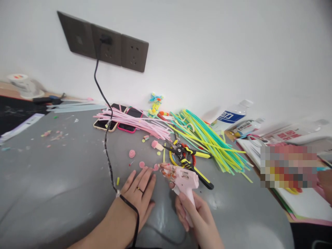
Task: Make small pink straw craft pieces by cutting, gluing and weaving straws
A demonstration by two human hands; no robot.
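Note:
My left hand (140, 188) lies flat on the grey table, fingers stretched out and a ring on one of them. Its fingertips reach a small pink disc (141, 164) and another pink piece (156, 167). A black power cord (111, 169) crosses over my left wrist. In my right hand (195, 212) is a pink glue gun (185, 180), fingers wrapped round its handle. The gun's nozzle, smeared with brownish residue, points left, close to the pink pieces. Just beyond lie a pink rolled piece (132, 153) and black-and-yellow pliers (192, 162).
Pink strips (137, 122) lie across phones (129, 119) at the back. Green and yellow strips (212, 141) spread to the right. A small colourful figure (155, 103) stands by the wall. Bottles (230, 116) are at right. The cord runs up to a wall socket (106, 45).

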